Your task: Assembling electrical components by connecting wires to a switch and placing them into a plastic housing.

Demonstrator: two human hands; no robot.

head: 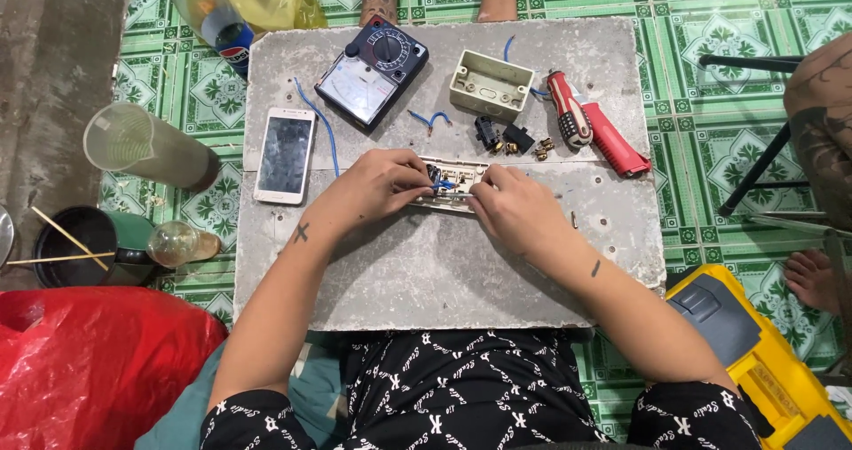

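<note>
Off the table's left edge, on the tiled floor, lay a clear plastic tumbler (146, 146) on its side and a dark pot (84, 246) with two thin sticks across it. Near the left edge of the grey slab table (426, 272) a white smartphone (284, 154) lay face up, and beside it, toward the far edge, sat an analog multimeter (373, 73) with a blue wire trailing past.

At the middle of the table the left hand (377, 184) and the right hand (515, 209) met over a white switch plate (448, 184) lying flat. The left grip was pinched together on the plate's left end, by its blue wiring; the right grip was closed around a thin metal tool (453, 197) laid along the near edge of the plate. The plate looked light, stiff and somewhat brittle, so it would likely be best held by its outer rim, clear of the small parts and wire ends inside.

Farther right, by the far edge, stood an open beige junction box (490, 84), then small black parts and brass screws (519, 142), then a red-handled screwdriver (568, 108) touching a red utility knife (614, 139). Off the near right corner sat a yellow toolbox (763, 361).
</note>
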